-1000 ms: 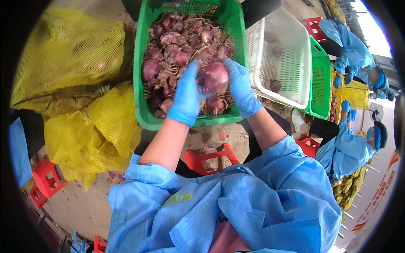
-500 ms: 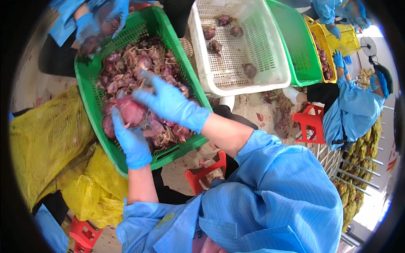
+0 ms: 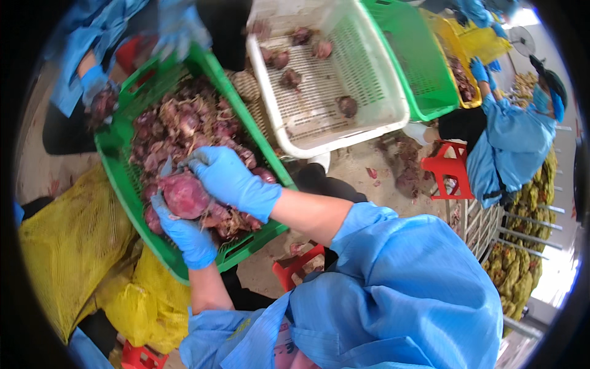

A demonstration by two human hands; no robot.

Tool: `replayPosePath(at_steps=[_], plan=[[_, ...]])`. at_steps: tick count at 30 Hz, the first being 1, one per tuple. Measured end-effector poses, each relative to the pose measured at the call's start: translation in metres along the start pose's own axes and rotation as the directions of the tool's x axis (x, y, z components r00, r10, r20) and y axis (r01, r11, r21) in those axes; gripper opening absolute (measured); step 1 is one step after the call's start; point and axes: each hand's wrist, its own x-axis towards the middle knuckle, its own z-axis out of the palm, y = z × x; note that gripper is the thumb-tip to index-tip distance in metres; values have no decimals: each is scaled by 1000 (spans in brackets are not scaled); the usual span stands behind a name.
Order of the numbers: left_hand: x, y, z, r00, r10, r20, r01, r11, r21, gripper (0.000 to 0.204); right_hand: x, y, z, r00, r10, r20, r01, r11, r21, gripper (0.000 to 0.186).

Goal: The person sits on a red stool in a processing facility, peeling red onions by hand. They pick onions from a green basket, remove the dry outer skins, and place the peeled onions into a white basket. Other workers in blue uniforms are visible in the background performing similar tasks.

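Left hand and right hand, both gloved in blue, come together at one onion above the near part of the green crate. The left cups it from below; the right bends its fingers at its upper edge, though whether they pinch the onion, a strip of skin or nothing is hard to tell. The onion's exposed face looks mostly smooth, so the handling of this one seems well along but not finished, with both hands on it. A heap of onions and loose dry skins lies in the same crate, so much of that load appears left.

Just to the right, the white crate holds a few scattered onions. Past it stand a second green crate and a yellow crate with more onions.

A co-worker crowds the far end of the first crate: one gloved hand holds an onion by the left corner, the other blurs over the rim. Stringy skins surround the held onion and partly hide those beneath. Yellow net bags press close on the left; a red stool stands well apart, near another seated worker.
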Motion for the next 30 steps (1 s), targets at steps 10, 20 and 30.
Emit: replayPosePath(at_steps=[10,20,30], plan=[[5,-15,-41,906,-404,126,423,879,-221,45,-9,-15,-11,999,-35,15,32,985,167,16],[7,-1,-19,864,-489,122,503,823,-263,46,-7,-9,-16,987,-145,-71,150,987,58,51],[1,-15,4,903,-400,158,425,887,-179,62,-20,-26,-25,927,-191,323,279,926,-254,35]])
